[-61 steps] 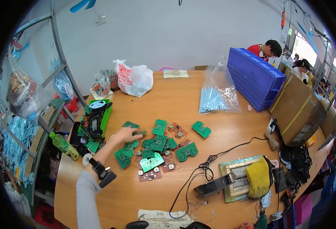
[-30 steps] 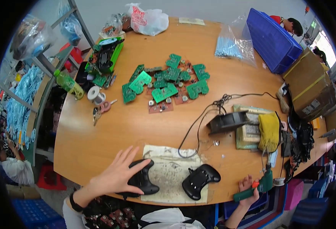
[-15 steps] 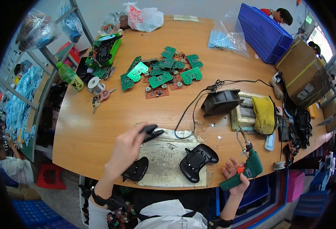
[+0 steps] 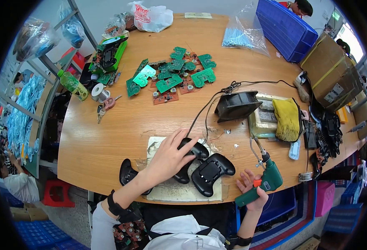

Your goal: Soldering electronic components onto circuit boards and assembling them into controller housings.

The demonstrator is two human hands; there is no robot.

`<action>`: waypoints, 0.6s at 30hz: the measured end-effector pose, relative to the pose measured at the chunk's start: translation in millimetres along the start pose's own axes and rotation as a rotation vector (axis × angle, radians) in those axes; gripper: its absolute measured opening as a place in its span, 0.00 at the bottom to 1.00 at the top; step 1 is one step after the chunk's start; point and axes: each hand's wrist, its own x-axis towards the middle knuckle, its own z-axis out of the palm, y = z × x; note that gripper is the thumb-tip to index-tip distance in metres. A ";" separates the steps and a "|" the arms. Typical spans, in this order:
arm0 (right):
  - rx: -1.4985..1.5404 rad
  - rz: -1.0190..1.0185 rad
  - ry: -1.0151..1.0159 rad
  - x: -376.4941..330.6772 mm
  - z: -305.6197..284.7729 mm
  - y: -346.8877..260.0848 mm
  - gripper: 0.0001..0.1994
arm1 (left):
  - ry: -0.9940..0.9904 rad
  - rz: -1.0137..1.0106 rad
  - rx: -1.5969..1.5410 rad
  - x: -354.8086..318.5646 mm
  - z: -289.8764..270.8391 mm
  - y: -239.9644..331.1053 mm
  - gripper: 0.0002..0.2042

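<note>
My left hand [image 4: 171,156] grips a black game controller [image 4: 197,148] from above, with its fingers over the shell. That controller is above a worn, pale work mat [image 4: 167,189], close against a second black controller shell [image 4: 212,171] with an open recess in its middle. A third black controller [image 4: 127,171] lies by the mat's left edge, partly behind my left forearm. At the table's front edge my right hand [image 4: 252,192] holds a green soldering gun [image 4: 272,177] by its handle, some fingers loosely spread. Its metal tip points up and away.
Green circuit boards [image 4: 171,73] are heaped at the back centre. A black fan [image 4: 237,106] with a cable stands beyond the mat, beside a box bearing a yellow cloth [image 4: 287,118]. Solder wire [image 4: 101,93], keys [image 4: 101,111] and a bottle [image 4: 73,84] are at the left.
My left hand has moved right and brought the controller over the mat, next to the controller shell lying there. My right hand keeps hold of the soldering gun. The view has shifted slightly.
</note>
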 end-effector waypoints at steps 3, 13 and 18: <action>0.028 0.003 0.003 1.3 -4.1 -0.9 0.18 | -0.149 -0.014 0.110 -24.9 5.7 10.7 0.29; -0.003 0.045 -0.036 6.7 1.6 -2.3 0.18 | -0.099 -0.174 0.152 -41.5 35.6 53.5 0.27; -0.050 0.079 -0.054 9.4 16.7 -4.2 0.18 | -0.120 -0.375 0.112 -68.7 37.2 99.7 0.32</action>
